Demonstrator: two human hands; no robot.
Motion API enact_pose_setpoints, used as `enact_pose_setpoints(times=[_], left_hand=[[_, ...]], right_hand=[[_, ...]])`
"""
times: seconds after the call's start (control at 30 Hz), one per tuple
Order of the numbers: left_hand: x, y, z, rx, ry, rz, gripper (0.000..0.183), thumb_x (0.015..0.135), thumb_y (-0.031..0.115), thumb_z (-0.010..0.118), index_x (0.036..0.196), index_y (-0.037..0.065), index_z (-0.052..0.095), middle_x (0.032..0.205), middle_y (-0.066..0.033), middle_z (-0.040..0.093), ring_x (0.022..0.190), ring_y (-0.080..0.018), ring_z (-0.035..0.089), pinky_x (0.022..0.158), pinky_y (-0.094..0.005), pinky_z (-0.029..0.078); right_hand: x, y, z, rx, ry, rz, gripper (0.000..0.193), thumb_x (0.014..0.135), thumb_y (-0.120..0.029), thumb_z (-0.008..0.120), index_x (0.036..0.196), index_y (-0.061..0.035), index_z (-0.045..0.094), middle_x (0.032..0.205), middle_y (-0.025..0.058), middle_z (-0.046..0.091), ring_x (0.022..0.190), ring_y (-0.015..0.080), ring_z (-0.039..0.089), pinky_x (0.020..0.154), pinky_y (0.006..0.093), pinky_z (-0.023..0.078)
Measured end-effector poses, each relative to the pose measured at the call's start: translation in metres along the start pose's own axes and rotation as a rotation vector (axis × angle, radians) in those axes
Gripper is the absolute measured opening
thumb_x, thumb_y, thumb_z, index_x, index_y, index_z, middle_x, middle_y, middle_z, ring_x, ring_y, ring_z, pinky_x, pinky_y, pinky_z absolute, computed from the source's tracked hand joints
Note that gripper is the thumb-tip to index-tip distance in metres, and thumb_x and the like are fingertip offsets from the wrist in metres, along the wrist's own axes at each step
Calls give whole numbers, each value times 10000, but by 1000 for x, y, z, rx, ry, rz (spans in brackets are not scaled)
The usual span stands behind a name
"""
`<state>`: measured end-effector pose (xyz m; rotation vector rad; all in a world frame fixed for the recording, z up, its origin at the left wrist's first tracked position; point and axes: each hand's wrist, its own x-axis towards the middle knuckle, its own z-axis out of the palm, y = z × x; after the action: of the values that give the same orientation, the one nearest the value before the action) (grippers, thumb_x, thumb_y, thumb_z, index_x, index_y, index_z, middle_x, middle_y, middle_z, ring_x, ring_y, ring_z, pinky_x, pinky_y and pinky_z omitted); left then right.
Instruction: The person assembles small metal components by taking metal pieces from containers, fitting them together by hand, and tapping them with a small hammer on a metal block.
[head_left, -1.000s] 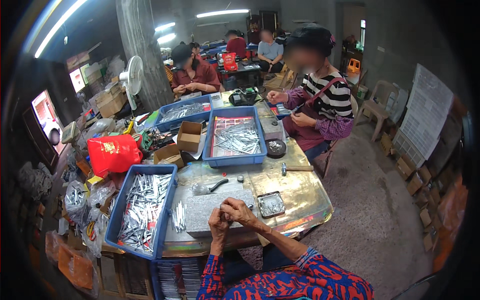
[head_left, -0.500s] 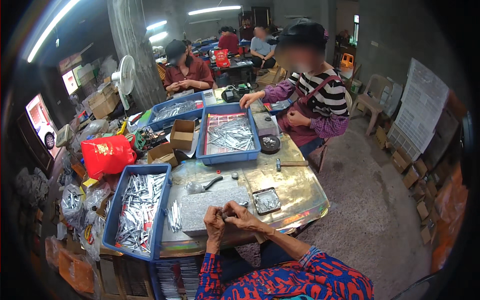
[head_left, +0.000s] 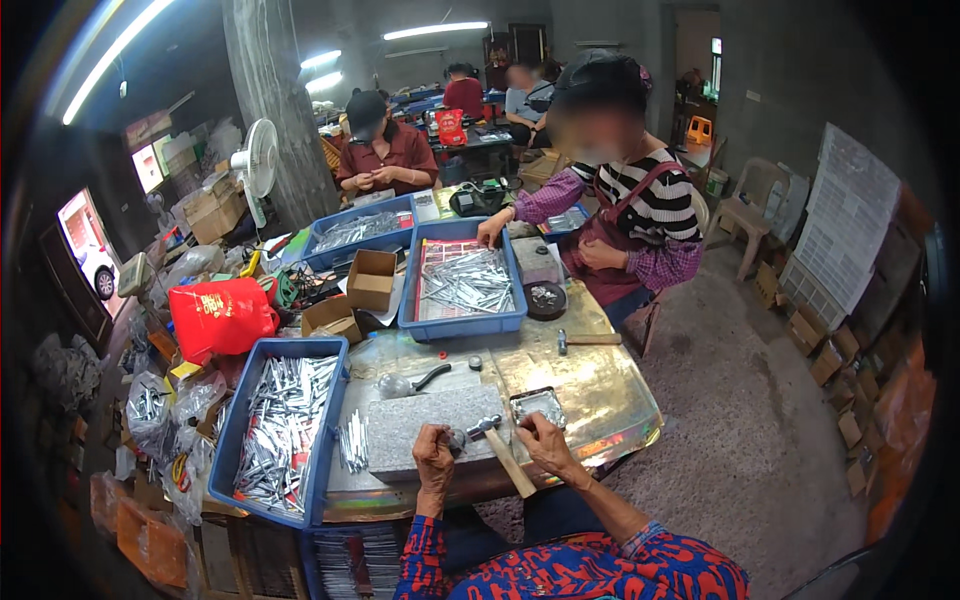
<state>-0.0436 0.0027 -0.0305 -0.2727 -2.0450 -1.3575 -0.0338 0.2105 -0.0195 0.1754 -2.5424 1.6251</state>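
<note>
My left hand (head_left: 434,462) is closed above the front of the grey stone block (head_left: 415,413), with a small metallic thing at its fingertips that is too small to name. Curled at the near edge of a small square tray (head_left: 521,410) is my right hand (head_left: 547,447). Small metal parts (head_left: 543,405) fill that tray. Whatever its fingers pinch is hidden. Between my hands lies a hammer (head_left: 512,464), its head on the block and its wooden handle pointing toward me. A row of thin silver pieces (head_left: 353,442) lies left of the block.
Blue trays (head_left: 334,400) of silver metal pieces stand left and ahead. Pliers (head_left: 432,376), a second hammer (head_left: 592,340) and a round dark dish (head_left: 546,300) lie beyond the block. Across the table a co-worker's hand (head_left: 493,228) reaches into the far tray. Cardboard boxes (head_left: 371,279) stand left.
My right hand has left my left hand and moved right to the small tray. The hammer between them now shows. The whole view has shifted slightly.
</note>
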Motion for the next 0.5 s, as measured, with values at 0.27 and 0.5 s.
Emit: enact_pose_setpoints(times=[0.27,0.5], left_hand=[[-1,-1,0,-12,-11,-10,39,808,-20,522,774,-5,512,699,-112,548,653,-231,590,576,-299,447],[1,-2,2,-47,1,-20,43,814,-12,526,774,-1,514,700,-106,553,650,-225,589,577,-291,443]], right_hand=[[-19,21,14,-81,-110,11,266,852,-256,522,864,10,519,734,194,568,703,319,574,620,389,441],[-15,17,13,-58,-119,-5,271,853,-254,519,807,9,481,687,195,548,659,345,568,590,415,429]])
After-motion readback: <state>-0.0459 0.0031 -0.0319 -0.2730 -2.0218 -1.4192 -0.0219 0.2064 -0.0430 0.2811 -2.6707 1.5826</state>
